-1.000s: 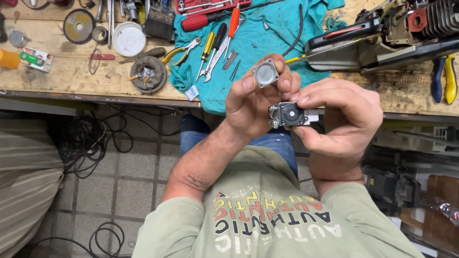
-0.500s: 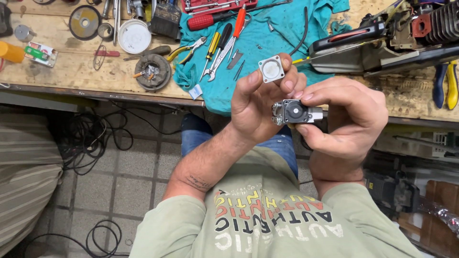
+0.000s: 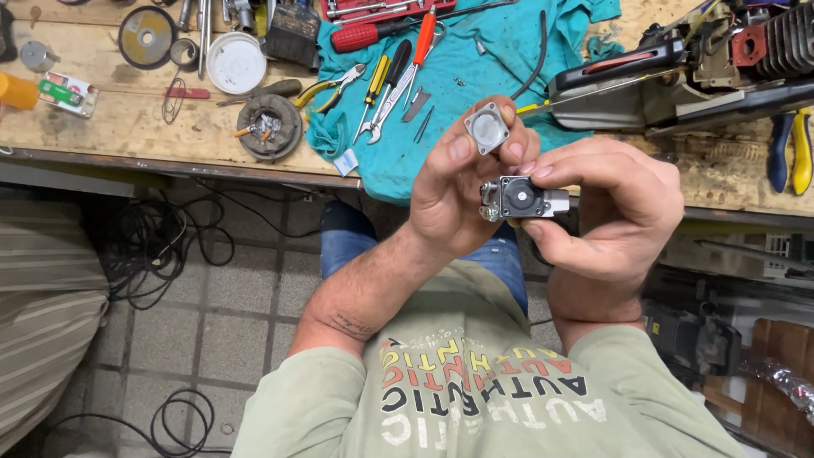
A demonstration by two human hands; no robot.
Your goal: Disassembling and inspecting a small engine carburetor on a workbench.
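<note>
The left hand [image 3: 462, 191] pinches a small square metal cover [image 3: 487, 129] at its fingertips, flat face turned up toward the camera, held over the near edge of the wooden bench [image 3: 127, 119]. Just right, the right hand [image 3: 610, 208] closes its fingers around a small metal carburetor [image 3: 517, 198], long axis running left-right, round opening facing up. Held over open floor, a loose pinch could likely drop either part.

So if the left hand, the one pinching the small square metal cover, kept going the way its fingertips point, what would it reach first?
Probably the teal cloth spread on the wooden workbench, near the loose wrenches and screwdrivers. The left hand points up toward it, holding the square metal cover; depth is hard to judge.
</note>
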